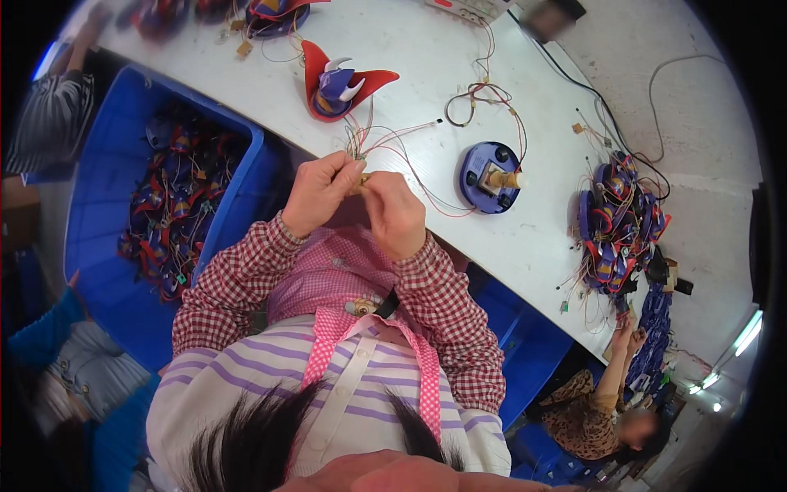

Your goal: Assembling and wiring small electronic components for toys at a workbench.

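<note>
At the near edge of the white table, my two hands meet in front of my chest. My left hand point(322, 190) is closed in a pinch around a bundle of thin wires point(358, 146) with a small greenish board among them. My right hand point(397, 215) is closed too, its fingertips on a small yellow-brown piece point(361, 182) between the hands; its kind is hard to make out. Beyond them sits a purple toy figure point(334, 88) with white horns and a red collar. Thin red and white wires run right to a round purple base point(490, 178), upturned, with a brownish part on it.
A blue bin point(246, 176) full of wired toy parts stands left. More toys lie at the table's far left point(275, 18) and in a pile point(616, 221) at right. A cable point(484, 92) leads to a white box point(471, 8). Co-workers point(586, 418) are on both sides.
</note>
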